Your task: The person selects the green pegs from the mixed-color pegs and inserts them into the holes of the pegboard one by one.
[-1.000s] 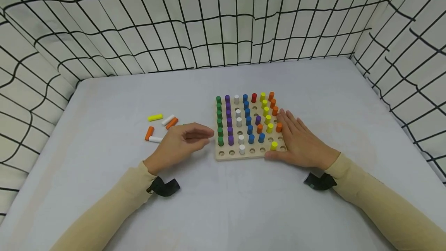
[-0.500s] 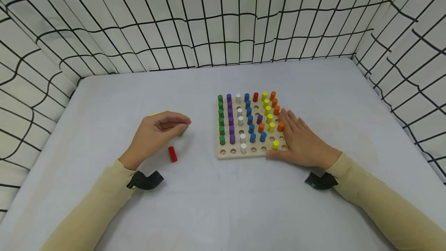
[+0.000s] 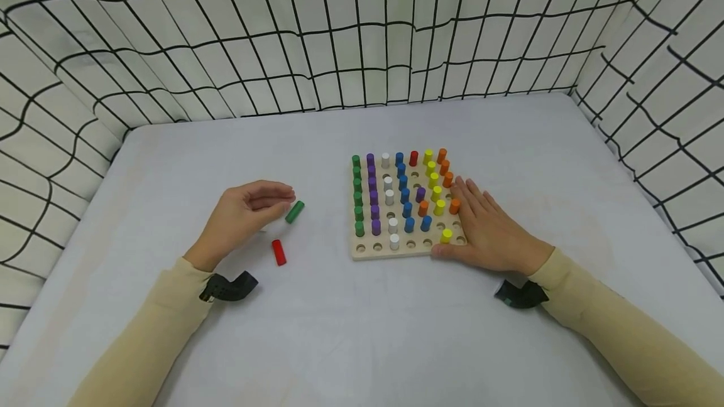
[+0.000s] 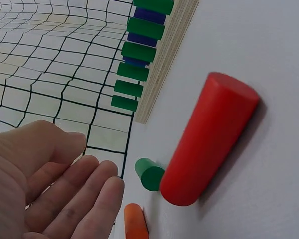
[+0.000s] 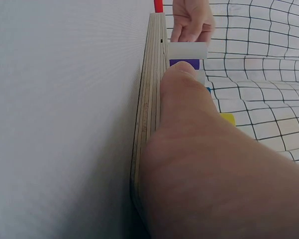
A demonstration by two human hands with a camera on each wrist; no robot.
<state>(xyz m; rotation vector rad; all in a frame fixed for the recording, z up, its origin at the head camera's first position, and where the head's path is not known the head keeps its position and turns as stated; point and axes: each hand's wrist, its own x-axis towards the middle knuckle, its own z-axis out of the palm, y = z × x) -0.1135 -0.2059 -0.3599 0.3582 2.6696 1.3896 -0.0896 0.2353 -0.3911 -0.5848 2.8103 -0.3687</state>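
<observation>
My left hand (image 3: 243, 218) hovers over the left side of the table, fingers loosely bent and thumb apart from them. Nothing shows between its fingers in the left wrist view. Just beyond its fingertips lies a green peg (image 3: 295, 211), with a red peg (image 3: 279, 252) nearer me. An orange peg (image 4: 135, 221) shows in the left wrist view; the hand hides it from the head view. My right hand (image 3: 494, 231) lies with straight fingers along the right side of a wooden pegboard (image 3: 367, 255), its thumb at the front edge.
Upright pegs stand in coloured columns on the board: green pegs (image 3: 358, 199), purple pegs (image 3: 373, 198), white, blue, yellow and orange ones. Several holes are bare, mostly towards the front. Black wire netting (image 3: 362, 30) over white sheeting bounds the table's back and sides.
My left hand has moved left from beside the board to the loose pegs, covering the yellow, white and orange ones and uncovering the green and red. The right hand stays put.
</observation>
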